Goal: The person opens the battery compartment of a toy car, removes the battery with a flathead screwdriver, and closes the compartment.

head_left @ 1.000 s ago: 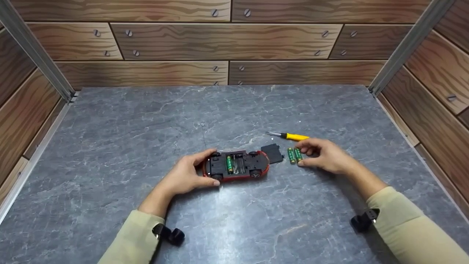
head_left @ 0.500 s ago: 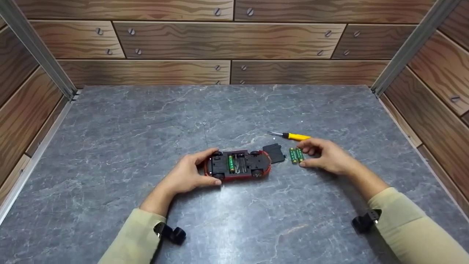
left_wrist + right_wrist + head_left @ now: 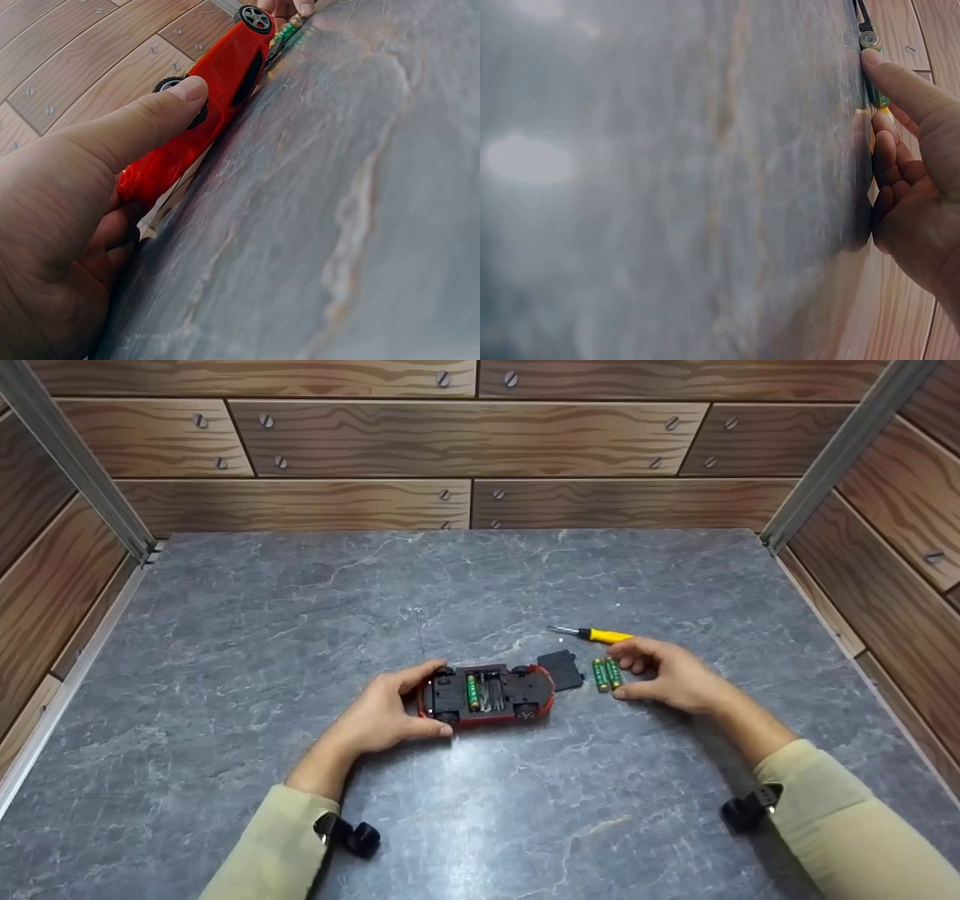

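Note:
A red toy car [image 3: 442, 697] lies upside down on the grey table, its black underside facing up. My left hand [image 3: 382, 711] grips its left end, with the thumb along the near side. Inside the uncovered battery compartment [image 3: 492, 694] sits one green battery [image 3: 472, 692] at the left; the rest of the compartment holds no battery. To the car's right, two more green batteries stand out: a left one [image 3: 600, 675] and a right one [image 3: 613, 673], side by side. My right hand [image 3: 671, 679] pinches the right one end to end between thumb and finger.
The black battery cover [image 3: 560, 669] lies between the car and the loose batteries. Behind my right hand is a yellow-handled screwdriver [image 3: 607, 636], with a tiny bright piece [image 3: 560, 640] near its shaft. A thin wire antenna [image 3: 420, 634] runs behind the car. Wood-patterned walls enclose the table.
The view shifts slightly as the head camera moves. Both hands, the car and the batteries keep their places.

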`<state>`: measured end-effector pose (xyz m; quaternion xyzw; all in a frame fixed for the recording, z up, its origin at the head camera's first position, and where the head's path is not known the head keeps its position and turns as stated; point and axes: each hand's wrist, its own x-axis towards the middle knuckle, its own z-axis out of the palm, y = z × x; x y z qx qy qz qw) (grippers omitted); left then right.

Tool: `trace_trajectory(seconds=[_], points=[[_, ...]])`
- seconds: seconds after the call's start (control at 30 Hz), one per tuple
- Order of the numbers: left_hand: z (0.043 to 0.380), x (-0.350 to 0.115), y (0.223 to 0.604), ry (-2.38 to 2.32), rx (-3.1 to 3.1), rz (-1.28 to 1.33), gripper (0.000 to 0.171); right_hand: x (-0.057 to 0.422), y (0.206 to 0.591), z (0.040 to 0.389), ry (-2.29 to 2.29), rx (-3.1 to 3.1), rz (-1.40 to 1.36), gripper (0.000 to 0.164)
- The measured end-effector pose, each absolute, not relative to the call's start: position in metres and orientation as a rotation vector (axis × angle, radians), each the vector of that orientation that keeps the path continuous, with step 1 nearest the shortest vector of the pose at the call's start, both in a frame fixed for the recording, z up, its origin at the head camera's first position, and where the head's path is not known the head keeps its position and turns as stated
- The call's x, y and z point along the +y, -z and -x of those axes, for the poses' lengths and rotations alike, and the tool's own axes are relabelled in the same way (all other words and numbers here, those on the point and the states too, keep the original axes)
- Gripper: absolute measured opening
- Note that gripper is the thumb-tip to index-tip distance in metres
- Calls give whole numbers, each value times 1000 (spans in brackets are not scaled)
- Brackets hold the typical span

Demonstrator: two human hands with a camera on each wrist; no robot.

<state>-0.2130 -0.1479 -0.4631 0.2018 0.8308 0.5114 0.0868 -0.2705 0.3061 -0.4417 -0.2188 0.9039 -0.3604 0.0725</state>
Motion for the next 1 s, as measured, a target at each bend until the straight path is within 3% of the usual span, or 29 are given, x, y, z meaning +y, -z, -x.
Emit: trace_trajectory(seconds=[0.33, 0.6, 1.0], points=[[213, -148, 461, -1519, 2472, -603, 101, 307, 441, 270, 1150, 2682, 646, 57], [212, -148, 462, -1503, 2487, -584, 103, 303, 434, 266, 1321, 2647, 619, 45], [212, -147, 462, -1553, 2457, -597, 100, 249, 393, 253, 1197, 2745, 766, 43]])
